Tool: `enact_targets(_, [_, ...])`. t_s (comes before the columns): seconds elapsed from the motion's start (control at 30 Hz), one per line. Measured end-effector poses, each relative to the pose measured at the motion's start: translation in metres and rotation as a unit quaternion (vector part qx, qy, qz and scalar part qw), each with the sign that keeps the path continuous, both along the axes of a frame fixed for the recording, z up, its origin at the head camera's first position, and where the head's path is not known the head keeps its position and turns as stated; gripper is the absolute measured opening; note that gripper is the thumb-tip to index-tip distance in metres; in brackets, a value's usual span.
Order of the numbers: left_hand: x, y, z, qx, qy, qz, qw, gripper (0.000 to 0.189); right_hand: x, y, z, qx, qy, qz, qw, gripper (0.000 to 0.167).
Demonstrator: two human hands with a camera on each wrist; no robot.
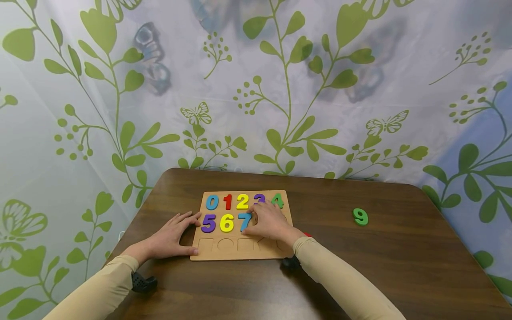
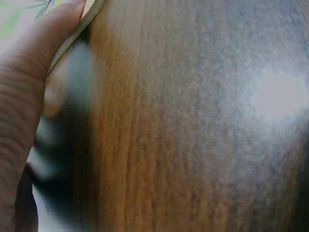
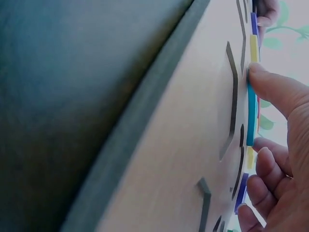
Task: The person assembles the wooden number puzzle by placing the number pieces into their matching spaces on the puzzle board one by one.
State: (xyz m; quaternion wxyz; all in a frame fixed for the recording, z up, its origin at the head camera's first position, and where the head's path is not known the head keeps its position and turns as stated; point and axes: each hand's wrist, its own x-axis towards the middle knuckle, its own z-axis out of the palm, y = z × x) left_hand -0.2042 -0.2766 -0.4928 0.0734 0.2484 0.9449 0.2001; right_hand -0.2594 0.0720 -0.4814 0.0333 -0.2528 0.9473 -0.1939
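A wooden number puzzle board (image 1: 208, 254) lies on the table. My right hand (image 1: 270, 221) is over its middle row, pinching the blue number 7 (image 1: 244, 221) between thumb and fingers. In the right wrist view the thumb touches one end of that blue piece (image 3: 251, 108), a finger near the other. My left hand (image 1: 170, 235) rests at the board's left edge, thumb at the near corner and fingers spread toward the purple 5 (image 1: 208, 223). The yellow 6 (image 1: 226, 223) sits between 5 and 7. Blue 0, red 1, yellow 2, purple 3 and green 4 (image 1: 278, 200) fill the top row.
A green 9 (image 1: 360, 217) lies on the brown table (image 1: 400, 266) to the right of the board. Part of a red piece (image 1: 307, 234) shows beside my right wrist. The board's nearest row has bare recesses. Behind the table hangs a leaf-patterned curtain (image 1: 224, 129).
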Motion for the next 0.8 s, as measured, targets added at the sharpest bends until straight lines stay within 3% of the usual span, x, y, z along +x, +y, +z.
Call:
enact_targets(0.17, [-0.001,0.0,-0.001,-0.002,-0.002,0.002,1.0,0.08,0.0,0.006,0.008,-0.02,0.001,0.002,0.9998,0.068])
enact_targets(0.4, [0.0,0.0,-0.002,-0.002,-0.002,0.004,1.0,0.08,0.0,0.028,0.035,-0.111,0.038,0.015,0.993,0.057])
enact_targets(0.6, [0.0,0.0,-0.002,0.002,0.001,0.003,1.0,0.08,0.004,0.053,0.054,-0.127,0.057,-0.006,0.9902,0.054])
enact_targets(0.8, [0.0,-0.001,-0.002,0.004,0.004,-0.001,1.0,0.08,0.013,0.078,0.06,-0.13,0.056,0.004,0.9899,0.055])
